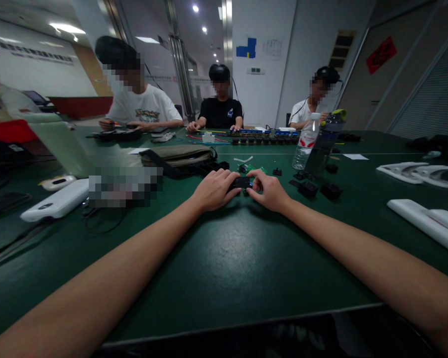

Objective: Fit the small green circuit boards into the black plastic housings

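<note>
Between my hands, just above the green table (224, 278), is a small black plastic case (242, 183). My left hand (217, 189) grips its left end between thumb and fingers. At its right end, my right hand (268, 190) pinches with thumb and forefinger. A small blue glint shows by the right fingertips, too small to make out. Green circuit boards (251, 169) lie right behind the hands. Small black plastic pieces (308, 189) are scattered to the right of my right hand.
A water bottle (306, 144) and a dark bottle with a yellow-green lid (324, 144) stand at right. White plastic parts (429, 223) lie far right. A bag (182, 156), a white device (56, 201) and cables are left. Several people sit across the table, with a row of black modules (265, 141).
</note>
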A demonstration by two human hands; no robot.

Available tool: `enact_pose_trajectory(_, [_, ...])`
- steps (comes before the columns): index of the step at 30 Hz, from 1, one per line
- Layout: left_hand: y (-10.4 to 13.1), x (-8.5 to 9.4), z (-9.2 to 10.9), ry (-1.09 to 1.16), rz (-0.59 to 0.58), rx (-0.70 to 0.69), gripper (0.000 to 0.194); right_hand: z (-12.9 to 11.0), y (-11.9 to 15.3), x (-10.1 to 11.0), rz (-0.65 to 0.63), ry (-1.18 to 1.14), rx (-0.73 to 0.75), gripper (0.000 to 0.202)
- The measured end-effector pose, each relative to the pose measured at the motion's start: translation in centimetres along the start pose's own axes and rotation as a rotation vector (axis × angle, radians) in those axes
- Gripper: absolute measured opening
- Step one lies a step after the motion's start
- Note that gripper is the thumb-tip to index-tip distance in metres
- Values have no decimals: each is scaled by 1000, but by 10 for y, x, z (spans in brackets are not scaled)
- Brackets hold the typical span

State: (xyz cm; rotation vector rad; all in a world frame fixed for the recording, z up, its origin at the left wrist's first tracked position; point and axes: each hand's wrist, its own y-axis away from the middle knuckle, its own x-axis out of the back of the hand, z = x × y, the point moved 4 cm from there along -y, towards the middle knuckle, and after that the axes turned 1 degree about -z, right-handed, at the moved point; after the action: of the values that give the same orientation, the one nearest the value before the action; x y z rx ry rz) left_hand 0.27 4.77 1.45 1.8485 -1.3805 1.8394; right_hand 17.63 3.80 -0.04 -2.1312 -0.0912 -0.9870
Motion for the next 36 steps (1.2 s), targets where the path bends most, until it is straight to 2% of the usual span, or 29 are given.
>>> enact_pose_trajectory(36, [0, 1, -2, 7, -12, 21, 40, 0, 0, 3, 33, -17, -49, 30])
